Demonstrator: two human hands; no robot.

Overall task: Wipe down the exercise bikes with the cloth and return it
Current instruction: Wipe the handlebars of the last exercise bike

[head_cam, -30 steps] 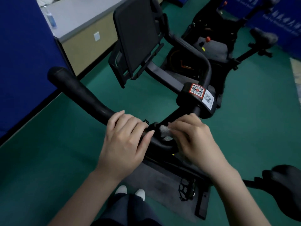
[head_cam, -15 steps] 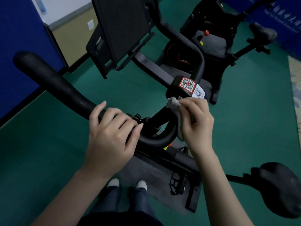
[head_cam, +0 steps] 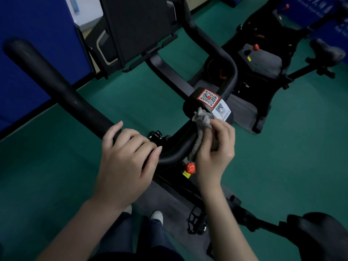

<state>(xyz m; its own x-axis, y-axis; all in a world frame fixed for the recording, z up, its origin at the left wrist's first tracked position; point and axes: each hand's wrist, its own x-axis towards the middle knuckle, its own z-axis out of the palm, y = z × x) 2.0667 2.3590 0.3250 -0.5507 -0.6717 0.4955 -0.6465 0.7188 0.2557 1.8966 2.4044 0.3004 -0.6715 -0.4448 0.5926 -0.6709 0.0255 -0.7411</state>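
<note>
A black exercise bike stands right in front of me, its long handlebar (head_cam: pixel 56 85) running from upper left down to a curved centre bar. My left hand (head_cam: pixel 126 161) grips that handlebar near the bend. My right hand (head_cam: pixel 214 151) holds a crumpled grey cloth (head_cam: pixel 202 121) wrapped against the right part of the curved bar, just below the block bearing two QR stickers (head_cam: pixel 213 102). The bike's screen (head_cam: pixel 139 29) rises at the top centre, its back towards me. A red knob (head_cam: pixel 189 167) shows under the bar.
A second black bike (head_cam: pixel 263 59) stands at the upper right on green floor, its saddle (head_cam: pixel 326 51) far right. My bike's saddle (head_cam: pixel 318 236) is at the lower right, a pedal (head_cam: pixel 195 221) below. A blue partition (head_cam: pixel 37 44) lines the left; a counter holds a bottle (head_cam: pixel 74 4).
My right hand has slid the cloth up the right side of the curved bar, from the centre clamp towards the QR stickers. My left hand stays on the handlebar. The view has shifted.
</note>
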